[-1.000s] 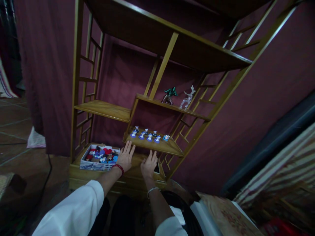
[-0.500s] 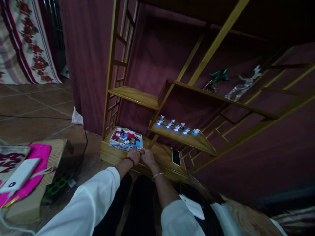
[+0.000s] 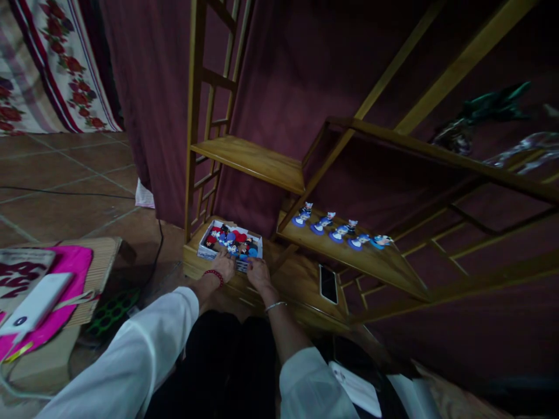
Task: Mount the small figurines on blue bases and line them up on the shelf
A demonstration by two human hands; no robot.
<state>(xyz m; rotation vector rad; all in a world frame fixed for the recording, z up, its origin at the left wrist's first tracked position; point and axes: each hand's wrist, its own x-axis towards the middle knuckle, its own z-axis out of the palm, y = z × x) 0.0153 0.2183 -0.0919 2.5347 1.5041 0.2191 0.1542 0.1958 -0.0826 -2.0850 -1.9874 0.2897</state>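
Note:
A shallow white open box [image 3: 205,252] with printed sides stands on the low wooden ledge. It holds a jumble of small red, blue and black figurines [image 3: 236,237]. My left hand [image 3: 224,266], with a red bead bracelet at the wrist, is at the box's front rim, its fingers curled over the figurines at the front. Close to the front right corner is my right hand [image 3: 259,274], wearing a silver bangle; its thumb and fingers are drawn together. What either hand pinches is too small and dim to make out.
Several blue-based figurines [image 3: 340,233] stand on the shelf to the right. Below them a phone [image 3: 328,284] lies on the ledge. An upper shelf [image 3: 253,163] juts out above the box. At left, a low table [image 3: 105,256] carries a white power bank [image 3: 37,304].
My hands have moved apart from each other, the left one up over the box's front rim. The view has shifted, so the shelves appear larger and farther right.

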